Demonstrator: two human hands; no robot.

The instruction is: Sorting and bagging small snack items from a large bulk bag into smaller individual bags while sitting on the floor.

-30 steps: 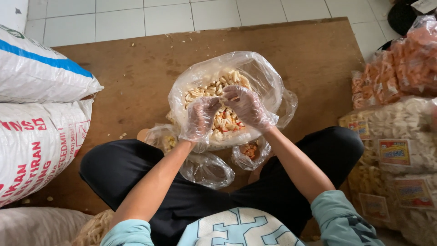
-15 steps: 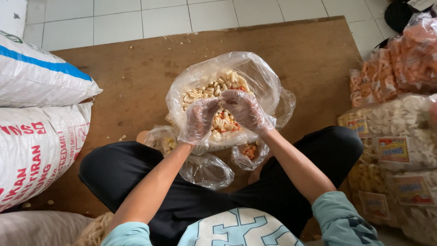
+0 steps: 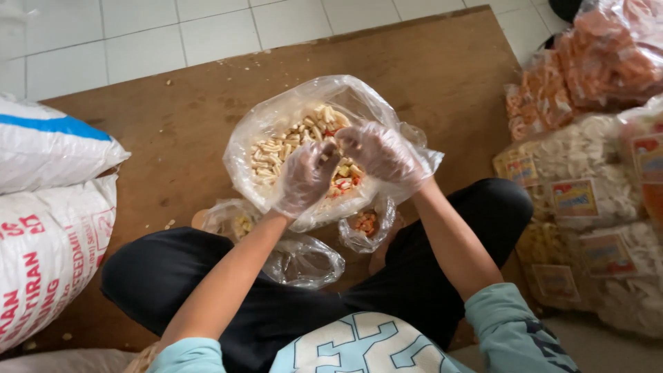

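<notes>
Your gloved left hand (image 3: 304,176) and right hand (image 3: 383,153) meet over the open bag (image 3: 276,124) on the board (image 3: 173,124), fingers pinched on snacks (image 3: 276,148) so spills fall inside.

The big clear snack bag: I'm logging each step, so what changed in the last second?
Little changed. Both gloved hands, left hand and right hand, drew slightly closer together over the big clear bag. The small bags by the legs and the white sacks stayed put.
</notes>
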